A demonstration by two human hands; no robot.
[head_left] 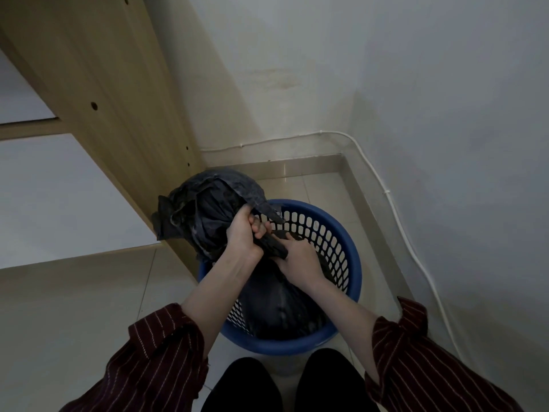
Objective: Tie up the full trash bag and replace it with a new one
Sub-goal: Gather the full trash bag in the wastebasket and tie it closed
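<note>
A black trash bag (276, 307) sits inside a blue perforated plastic bin (335, 233) on the floor in a corner. The bag's upper part (208, 200) is pulled up and bunched above the bin's far left rim. My left hand (243, 236) is closed around the gathered neck of the bag. Just to the right, my right hand (300, 261) grips a twisted strip of the same bag. Both hands are close together over the middle of the bin. The bag's contents are hidden.
A wooden cabinet side (113, 114) stands close on the left, touching the raised bag. White walls (416, 99) close the corner behind and to the right, with a white cable (395, 209) along them. My knees (285, 385) are just before the bin. Tiled floor (74, 307) lies at the left.
</note>
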